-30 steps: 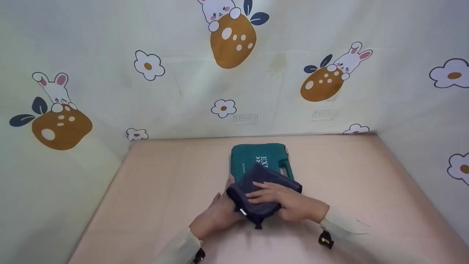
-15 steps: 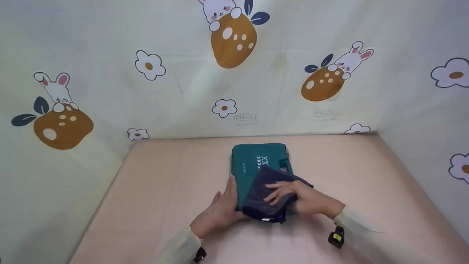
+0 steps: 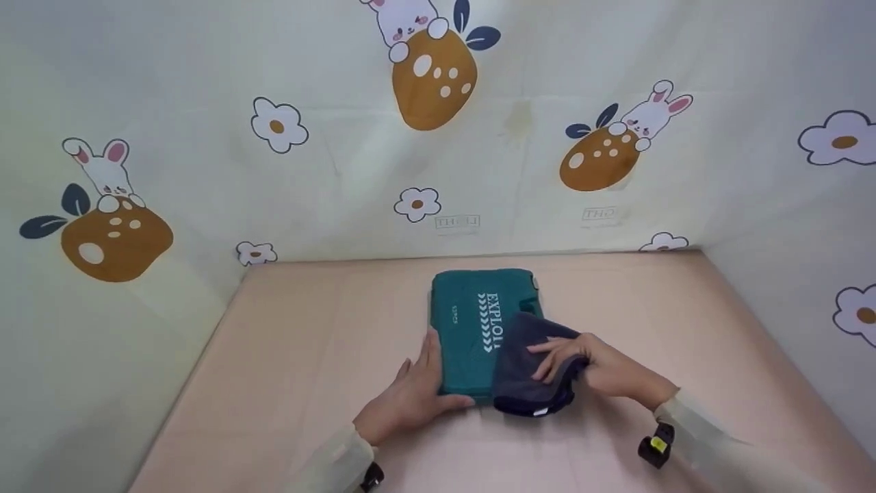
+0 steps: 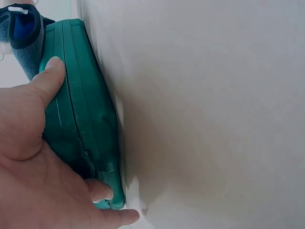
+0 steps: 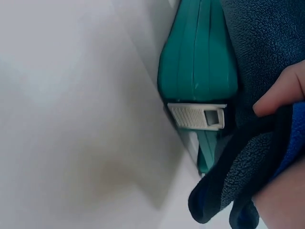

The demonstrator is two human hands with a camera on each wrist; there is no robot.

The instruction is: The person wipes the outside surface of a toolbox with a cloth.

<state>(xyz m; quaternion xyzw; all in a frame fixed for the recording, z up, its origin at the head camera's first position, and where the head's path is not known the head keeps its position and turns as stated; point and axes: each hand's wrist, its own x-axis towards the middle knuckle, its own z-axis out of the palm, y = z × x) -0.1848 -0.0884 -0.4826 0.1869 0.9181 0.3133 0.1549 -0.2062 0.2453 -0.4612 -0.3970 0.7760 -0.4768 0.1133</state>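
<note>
A green plastic carrying case [image 3: 465, 342] with white "EXPLOIT" lettering lies flat on the table. My left hand [image 3: 410, 394] braces its near left corner, fingers straight along the left side and thumb along the near edge. Over the case's right near part lies a folded dark blue-grey cloth [image 3: 534, 363] with dark edging. My right hand [image 3: 582, 363] holds this cloth, fingers spread on top and thumb at the fold. In the right wrist view the cloth hangs over the case's edge beside a grey latch [image 5: 198, 117]. The cloth hides most of the case's handle.
The table has a pale pink cover [image 3: 308, 342]. Curtain-like walls [image 3: 328, 178] printed with rabbits and flowers enclose it at the back and both sides. A dark device [image 3: 657, 445] is strapped at the right wrist.
My right hand has moved the cloth to the right across the case, uncovering the lettering and the near left part. The left hand stays about where it was; the case has barely shifted.
</note>
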